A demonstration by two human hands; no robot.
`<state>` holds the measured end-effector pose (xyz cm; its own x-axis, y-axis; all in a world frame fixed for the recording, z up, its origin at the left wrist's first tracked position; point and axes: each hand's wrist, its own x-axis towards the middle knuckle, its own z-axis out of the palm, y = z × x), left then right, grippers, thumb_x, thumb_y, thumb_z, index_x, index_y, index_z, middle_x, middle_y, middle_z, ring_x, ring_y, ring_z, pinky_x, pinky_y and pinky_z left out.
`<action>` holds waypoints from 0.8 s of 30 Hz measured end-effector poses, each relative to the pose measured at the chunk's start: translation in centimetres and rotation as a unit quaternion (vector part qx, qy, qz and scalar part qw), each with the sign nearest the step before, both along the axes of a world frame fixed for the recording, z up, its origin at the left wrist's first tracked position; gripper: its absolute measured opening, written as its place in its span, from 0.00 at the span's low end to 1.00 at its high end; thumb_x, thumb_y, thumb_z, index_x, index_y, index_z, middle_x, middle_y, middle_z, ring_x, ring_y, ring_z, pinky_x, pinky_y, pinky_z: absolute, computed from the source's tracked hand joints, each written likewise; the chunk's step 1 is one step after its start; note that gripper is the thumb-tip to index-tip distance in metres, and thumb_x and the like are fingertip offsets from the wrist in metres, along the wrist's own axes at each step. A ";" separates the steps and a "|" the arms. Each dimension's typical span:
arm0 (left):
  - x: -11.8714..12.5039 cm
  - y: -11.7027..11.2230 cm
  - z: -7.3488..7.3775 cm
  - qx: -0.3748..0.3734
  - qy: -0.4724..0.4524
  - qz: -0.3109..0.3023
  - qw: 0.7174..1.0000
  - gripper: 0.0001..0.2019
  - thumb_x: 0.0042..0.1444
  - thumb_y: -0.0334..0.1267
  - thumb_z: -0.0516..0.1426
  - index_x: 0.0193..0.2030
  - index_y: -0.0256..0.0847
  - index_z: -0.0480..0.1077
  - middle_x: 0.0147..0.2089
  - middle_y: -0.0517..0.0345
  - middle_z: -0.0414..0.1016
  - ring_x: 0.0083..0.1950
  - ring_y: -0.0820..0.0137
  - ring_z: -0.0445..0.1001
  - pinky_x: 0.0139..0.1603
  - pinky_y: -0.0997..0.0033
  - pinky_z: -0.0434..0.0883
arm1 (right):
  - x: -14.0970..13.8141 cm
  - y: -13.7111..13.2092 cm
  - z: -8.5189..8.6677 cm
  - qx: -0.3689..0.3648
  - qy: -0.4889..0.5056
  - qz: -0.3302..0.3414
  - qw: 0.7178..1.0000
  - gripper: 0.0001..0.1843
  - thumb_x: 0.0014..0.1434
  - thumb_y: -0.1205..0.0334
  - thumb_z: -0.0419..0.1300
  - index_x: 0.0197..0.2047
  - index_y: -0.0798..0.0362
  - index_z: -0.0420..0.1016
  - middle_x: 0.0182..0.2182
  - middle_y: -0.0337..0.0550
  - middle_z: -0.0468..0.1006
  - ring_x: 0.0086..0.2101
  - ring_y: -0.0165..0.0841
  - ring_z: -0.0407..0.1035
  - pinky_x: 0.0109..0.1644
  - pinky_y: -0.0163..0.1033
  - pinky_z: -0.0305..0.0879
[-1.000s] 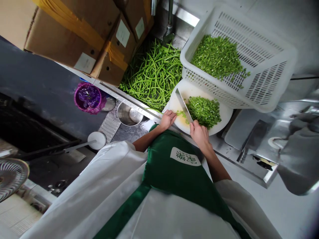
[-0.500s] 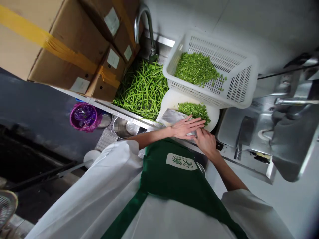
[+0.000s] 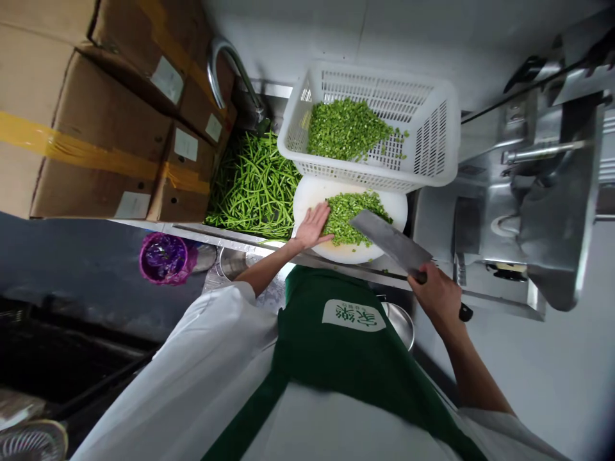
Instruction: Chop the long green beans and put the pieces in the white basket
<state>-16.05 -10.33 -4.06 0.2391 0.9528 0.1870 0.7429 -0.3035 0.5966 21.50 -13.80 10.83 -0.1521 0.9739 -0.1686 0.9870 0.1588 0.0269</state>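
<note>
My right hand (image 3: 438, 296) is wrapped round the handle of a cleaver (image 3: 391, 242), whose broad blade reaches left over the edge of the chopped green beans. These chopped beans (image 3: 346, 218) lie in a heap on a round white cutting board (image 3: 396, 208). At the left side of the heap, my left hand (image 3: 312, 227) rests with its fingers stretched out, touching the pieces. Whole long green beans (image 3: 259, 186) fill the sink area left of the board. Behind the board, a white plastic basket (image 3: 432, 173) holds more chopped beans (image 3: 346, 128).
Cardboard boxes (image 3: 106, 141) are stacked at the left beside a curved faucet (image 3: 235, 64). A second cleaver (image 3: 468, 224) lies on the steel surface at the right, near a metal machine (image 3: 552, 224). Below the counter's left edge stands a purple-lined bin (image 3: 164, 257).
My hands have moved apart: the left to the left side of the chopped beans, the right back to the right with the cleaver. The blade, earlier lying flat beneath my hands, now points left over the board.
</note>
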 end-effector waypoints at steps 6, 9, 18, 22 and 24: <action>4.3 2.0 -2.9 -0.019 -0.059 0.222 0.973 0.38 0.69 0.60 0.46 0.75 0.33 0.51 0.78 0.36 0.45 0.80 0.52 0.40 0.78 0.43 0.41 | -0.9 1.2 -3.4 -0.010 0.089 -0.163 0.983 0.22 0.65 0.53 0.53 0.55 0.56 0.75 0.37 0.54 0.82 0.36 0.44 0.73 0.41 0.42 0.57; 6.8 2.9 -2.4 -0.041 -0.077 0.243 0.966 0.37 0.70 0.60 0.41 0.76 0.36 0.49 0.79 0.41 0.43 0.81 0.55 0.39 0.79 0.47 0.43 | -2.4 1.4 -4.9 -0.022 0.112 -0.194 0.974 0.23 0.65 0.54 0.52 0.56 0.58 0.75 0.37 0.56 0.82 0.36 0.44 0.72 0.43 0.43 0.59; 8.3 -2.4 -0.1 -0.064 0.018 0.124 0.990 0.58 0.47 0.73 0.61 0.77 0.40 0.51 0.81 0.43 0.26 0.79 0.37 0.26 0.76 0.35 0.39 | 0.3 2.4 -7.5 -0.046 0.297 -0.191 0.934 0.21 0.63 0.48 0.53 0.44 0.56 0.77 0.29 0.51 0.79 0.31 0.39 0.72 0.38 0.42 0.67; 11.7 -2.8 0.2 -0.084 0.087 0.123 0.985 0.58 0.41 0.71 0.66 0.76 0.48 0.56 0.81 0.50 0.27 0.77 0.28 0.22 0.72 0.24 0.34 | 3.1 2.5 -9.9 -0.128 0.455 -0.282 0.835 0.21 0.59 0.40 0.58 0.31 0.50 0.66 0.19 0.38 0.71 0.18 0.30 0.63 0.22 0.36 0.61; 13.3 -1.9 0.2 -0.089 0.092 0.153 0.980 0.56 0.43 0.70 0.66 0.76 0.51 0.56 0.81 0.52 0.28 0.77 0.28 0.23 0.72 0.23 0.33 | 3.5 2.0 -11.3 -0.144 0.484 -0.299 0.810 0.23 0.55 0.37 0.62 0.30 0.49 0.63 0.16 0.33 0.68 0.16 0.28 0.61 0.19 0.34 0.59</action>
